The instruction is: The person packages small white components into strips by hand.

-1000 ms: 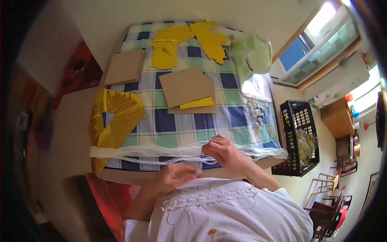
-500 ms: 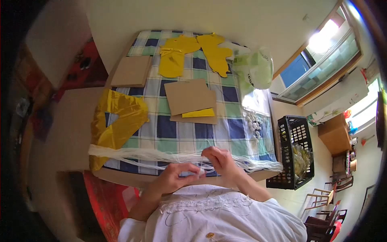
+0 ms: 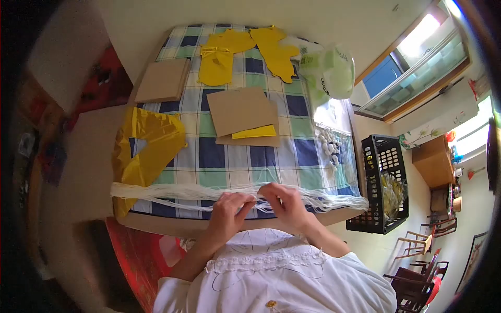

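Note:
A long bundle of white string (image 3: 167, 194) stretches across the near edge of the covered table. My left hand (image 3: 229, 211) is closed at the middle of the bundle, thumb and fingers pinched together. What lies in that pinch is too small to make out. Close beside it, my right hand (image 3: 286, 206) is closed with bent fingers on white string. The fingertips of both hands nearly meet, with a small white bit showing between them. Loose strands stick up just beyond the right hand.
Beyond the hands lie brown cardboard pieces (image 3: 240, 110), golden foil (image 3: 148, 151), yellow cut shapes (image 3: 276, 55) and a cardboard stack (image 3: 163, 81). On the right are a pale green plastic bag (image 3: 334, 73), small white pieces (image 3: 329, 143) and a black crate (image 3: 369, 180).
My left hand has moved up and forward to the string, closer to my right hand. The small white item seen in it before is now mostly hidden. The view has shifted slightly.

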Demonstrator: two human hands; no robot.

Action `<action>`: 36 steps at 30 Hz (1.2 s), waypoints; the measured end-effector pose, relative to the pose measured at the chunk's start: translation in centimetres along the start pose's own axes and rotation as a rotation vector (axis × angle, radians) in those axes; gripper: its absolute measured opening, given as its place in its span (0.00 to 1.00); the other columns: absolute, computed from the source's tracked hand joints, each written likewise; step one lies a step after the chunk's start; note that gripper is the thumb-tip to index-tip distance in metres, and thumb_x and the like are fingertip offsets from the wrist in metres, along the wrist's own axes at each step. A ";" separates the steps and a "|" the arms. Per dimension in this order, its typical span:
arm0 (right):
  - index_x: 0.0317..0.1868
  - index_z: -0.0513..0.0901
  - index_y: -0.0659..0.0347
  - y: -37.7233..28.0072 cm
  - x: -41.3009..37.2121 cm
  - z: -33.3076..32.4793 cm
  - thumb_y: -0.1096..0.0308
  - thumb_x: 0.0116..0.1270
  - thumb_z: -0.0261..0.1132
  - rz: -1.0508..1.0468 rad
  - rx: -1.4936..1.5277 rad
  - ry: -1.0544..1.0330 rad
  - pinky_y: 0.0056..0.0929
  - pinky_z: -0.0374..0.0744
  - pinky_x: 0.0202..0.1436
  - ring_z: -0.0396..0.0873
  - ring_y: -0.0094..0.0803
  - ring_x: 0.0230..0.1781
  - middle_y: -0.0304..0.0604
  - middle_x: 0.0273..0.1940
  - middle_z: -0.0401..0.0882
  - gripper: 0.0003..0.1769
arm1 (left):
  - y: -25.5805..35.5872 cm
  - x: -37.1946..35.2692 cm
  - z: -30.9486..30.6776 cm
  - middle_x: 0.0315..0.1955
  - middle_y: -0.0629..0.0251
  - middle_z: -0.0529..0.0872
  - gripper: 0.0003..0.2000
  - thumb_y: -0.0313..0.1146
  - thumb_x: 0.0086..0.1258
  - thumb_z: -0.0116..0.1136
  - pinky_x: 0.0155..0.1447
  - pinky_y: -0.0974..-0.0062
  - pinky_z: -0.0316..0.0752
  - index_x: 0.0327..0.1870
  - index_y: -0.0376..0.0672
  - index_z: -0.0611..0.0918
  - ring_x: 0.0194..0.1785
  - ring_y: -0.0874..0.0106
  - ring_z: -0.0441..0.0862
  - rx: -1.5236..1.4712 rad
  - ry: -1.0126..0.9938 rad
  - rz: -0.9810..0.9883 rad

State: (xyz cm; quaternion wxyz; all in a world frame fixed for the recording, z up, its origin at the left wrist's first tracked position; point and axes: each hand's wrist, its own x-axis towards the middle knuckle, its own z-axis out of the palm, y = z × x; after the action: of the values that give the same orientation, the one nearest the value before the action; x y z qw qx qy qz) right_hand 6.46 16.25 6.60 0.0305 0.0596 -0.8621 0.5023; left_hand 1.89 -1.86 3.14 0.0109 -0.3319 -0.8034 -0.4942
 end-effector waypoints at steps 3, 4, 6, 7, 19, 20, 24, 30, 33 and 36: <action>0.48 0.79 0.64 -1.3 0.8 -0.5 0.78 0.64 0.61 0.035 -0.020 0.041 0.29 0.78 0.40 0.80 0.36 0.34 0.48 0.37 0.79 0.12 | 0.0 0.0 0.3 0.31 0.63 0.86 0.04 0.26 0.65 0.61 0.42 0.78 0.76 0.35 0.36 0.81 0.38 0.75 0.85 -0.460 -0.076 -0.385; 0.49 0.79 0.63 -1.1 0.7 -0.8 0.77 0.65 0.61 -0.007 0.013 -0.005 0.30 0.78 0.40 0.80 0.36 0.33 0.47 0.37 0.78 0.12 | -0.1 0.1 0.2 0.31 0.63 0.86 0.04 0.27 0.66 0.61 0.41 0.79 0.76 0.36 0.35 0.81 0.37 0.76 0.84 -0.483 -0.076 -0.376; 0.50 0.79 0.62 -1.5 0.5 -0.9 0.75 0.65 0.62 -0.037 0.059 -0.082 0.31 0.78 0.42 0.80 0.35 0.35 0.45 0.39 0.77 0.13 | -0.1 0.1 0.2 0.32 0.63 0.86 0.05 0.28 0.67 0.60 0.41 0.80 0.76 0.37 0.35 0.81 0.36 0.78 0.84 -0.533 -0.074 -0.362; 0.49 0.79 0.62 -1.4 0.5 -0.9 0.75 0.65 0.62 -0.028 0.087 -0.114 0.31 0.78 0.43 0.80 0.34 0.36 0.44 0.39 0.77 0.12 | -0.2 -0.1 0.4 0.32 0.64 0.86 0.06 0.29 0.68 0.59 0.42 0.80 0.76 0.37 0.35 0.81 0.36 0.78 0.84 -0.614 -0.096 -0.385; 0.39 0.76 0.63 0.1 0.5 -1.3 0.76 0.63 0.61 -0.269 -0.112 -0.181 0.38 0.75 0.40 0.76 0.46 0.39 0.46 0.36 0.75 0.05 | -1.9 1.0 0.0 0.36 0.60 0.85 0.10 0.33 0.73 0.53 0.39 0.79 0.78 0.45 0.34 0.81 0.34 0.76 0.82 -0.985 0.040 -0.630; 0.39 0.75 0.63 0.1 0.5 -1.3 0.76 0.63 0.61 -0.295 -0.130 -0.174 0.38 0.75 0.41 0.76 0.46 0.39 0.46 0.36 0.75 0.05 | -1.9 1.0 -0.3 0.36 0.59 0.85 0.10 0.33 0.73 0.53 0.38 0.80 0.78 0.44 0.35 0.81 0.34 0.76 0.82 -1.187 -0.122 -0.755; 0.38 0.75 0.64 0.2 1.0 -0.9 0.76 0.64 0.62 -0.261 -0.024 -0.015 0.31 0.76 0.39 0.77 0.37 0.35 0.42 0.35 0.76 0.04 | -2.7 0.1 -0.1 0.35 0.60 0.86 0.05 0.28 0.66 0.61 0.32 0.79 0.76 0.38 0.36 0.82 0.30 0.74 0.82 -1.201 -0.277 -0.776; 0.38 0.76 0.67 2.1 1.2 -1.4 0.74 0.67 0.62 0.357 0.671 -0.124 0.21 0.76 0.37 0.76 0.21 0.32 0.37 0.31 0.78 0.04 | 0.4 0.5 -1.4 0.43 0.61 0.84 0.10 0.28 0.66 0.62 0.35 0.77 0.79 0.46 0.36 0.82 0.35 0.77 0.81 -0.241 -0.028 -0.148; 0.39 0.76 0.66 1.4 1.0 -1.4 0.75 0.67 0.62 0.194 0.381 -0.156 0.23 0.77 0.37 0.78 0.23 0.32 0.39 0.31 0.79 0.04 | -1.5 0.9 -1.4 0.50 0.59 0.82 0.16 0.33 0.69 0.60 0.37 0.78 0.80 0.55 0.37 0.80 0.38 0.77 0.82 -1.015 -0.067 -0.689; 0.39 0.77 0.66 -0.4 1.4 -1.7 0.75 0.66 0.62 0.053 0.141 -0.181 0.26 0.78 0.37 0.81 0.28 0.33 0.43 0.33 0.81 0.04 | -1.7 1.4 -1.3 0.39 0.62 0.86 0.15 0.34 0.70 0.58 0.35 0.81 0.78 0.53 0.36 0.81 0.34 0.79 0.82 -0.931 -0.255 -0.613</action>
State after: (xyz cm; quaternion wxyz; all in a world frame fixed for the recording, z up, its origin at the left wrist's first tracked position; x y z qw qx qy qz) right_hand 5.11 17.39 7.93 -0.0652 0.0838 -0.8252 0.5548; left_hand -0.50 -2.68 2.98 -0.3774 -0.1104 -0.5556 -0.7326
